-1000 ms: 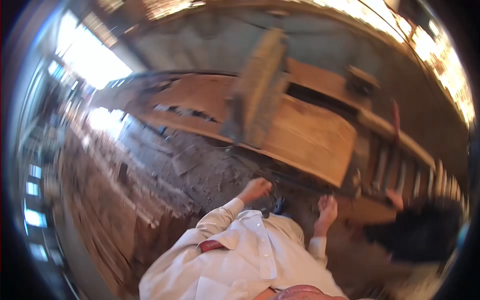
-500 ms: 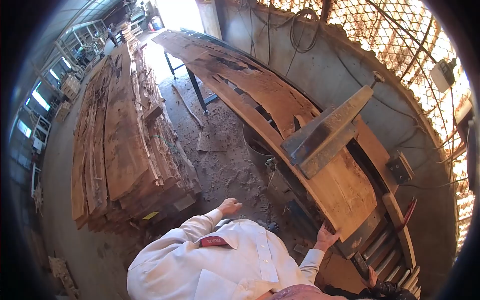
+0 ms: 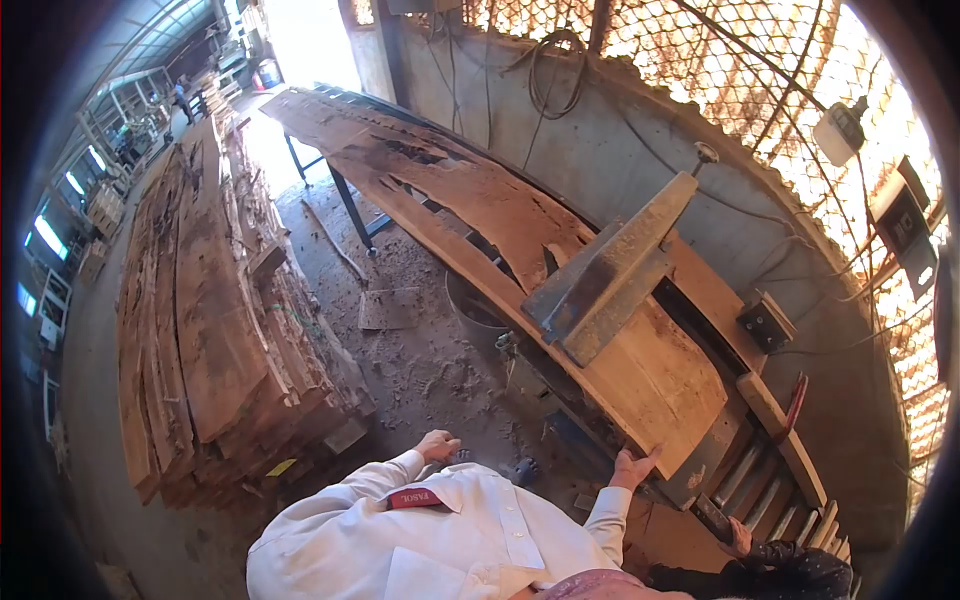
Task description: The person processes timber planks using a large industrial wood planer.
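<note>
A long wooden slab (image 3: 640,385) with dark cracks and holes lies across the machine table, passing under a heavy metal machine arm (image 3: 615,270). At the slab's near end, my right hand (image 3: 632,468) grips the lower left corner of the board, fingers at its edge. My left hand (image 3: 437,447) hangs over the dusty floor, loosely curled, with nothing visible in it. It is nearest to a stack of rough planks (image 3: 230,330) on the left, but does not touch it.
Another person's hand (image 3: 738,537) rests by the metal rollers (image 3: 765,505) at lower right. A narrow wooden bar (image 3: 780,435) runs beside the rollers. Farther off, a dark metal stand (image 3: 350,205) is under the slab's far end. A wall with mesh (image 3: 740,50) borders the right.
The whole view has swung to the right, so things sit farther left. My right hand keeps its place at the slab's corner. My left hand's fingers look a little more curled.
</note>
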A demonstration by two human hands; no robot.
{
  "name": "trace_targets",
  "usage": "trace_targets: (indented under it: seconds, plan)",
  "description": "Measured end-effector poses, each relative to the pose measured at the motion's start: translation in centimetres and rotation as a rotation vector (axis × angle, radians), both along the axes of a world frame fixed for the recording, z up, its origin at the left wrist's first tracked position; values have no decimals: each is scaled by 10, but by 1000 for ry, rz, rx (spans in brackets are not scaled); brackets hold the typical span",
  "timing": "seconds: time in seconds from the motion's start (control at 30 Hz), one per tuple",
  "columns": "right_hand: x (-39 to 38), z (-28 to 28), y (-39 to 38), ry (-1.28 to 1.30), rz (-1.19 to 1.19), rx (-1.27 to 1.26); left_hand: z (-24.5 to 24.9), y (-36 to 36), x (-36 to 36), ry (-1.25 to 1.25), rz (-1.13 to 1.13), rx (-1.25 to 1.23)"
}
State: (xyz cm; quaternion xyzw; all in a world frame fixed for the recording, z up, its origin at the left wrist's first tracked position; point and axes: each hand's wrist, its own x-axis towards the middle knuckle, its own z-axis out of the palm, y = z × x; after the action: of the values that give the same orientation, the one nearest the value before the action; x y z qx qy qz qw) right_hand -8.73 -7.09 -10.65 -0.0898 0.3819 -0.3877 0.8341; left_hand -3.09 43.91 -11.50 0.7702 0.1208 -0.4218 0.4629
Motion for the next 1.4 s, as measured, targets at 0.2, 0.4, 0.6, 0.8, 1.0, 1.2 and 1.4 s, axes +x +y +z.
trace_targets:
  seconds: [0.2, 0.4, 0.6, 0.8, 1.0, 1.2, 1.4]
  plan:
    - [-4, 43, 24, -40, -1, -47, 18, -13, 66, -157, 237, -293]
    - [-41, 63, 56, -9, -11, 26, 65, -18, 186, -313, 589, -552]
    - [-89, 99, 105, 179, -87, 60, 85, 9, 250, -195, 808, -972]
    - [-132, 117, 157, 242, -115, 81, 109, 26, 222, -94, 711, -980]
    - [-146, 133, 206, 339, -176, 109, 142, 52, 220, -19, 633, -833]
    - [-142, 176, 210, 395, -233, 118, 180, 42, 218, 12, 560, -639]
    - [-163, 205, 224, 307, -364, 69, 214, 44, 227, 35, 508, -550]
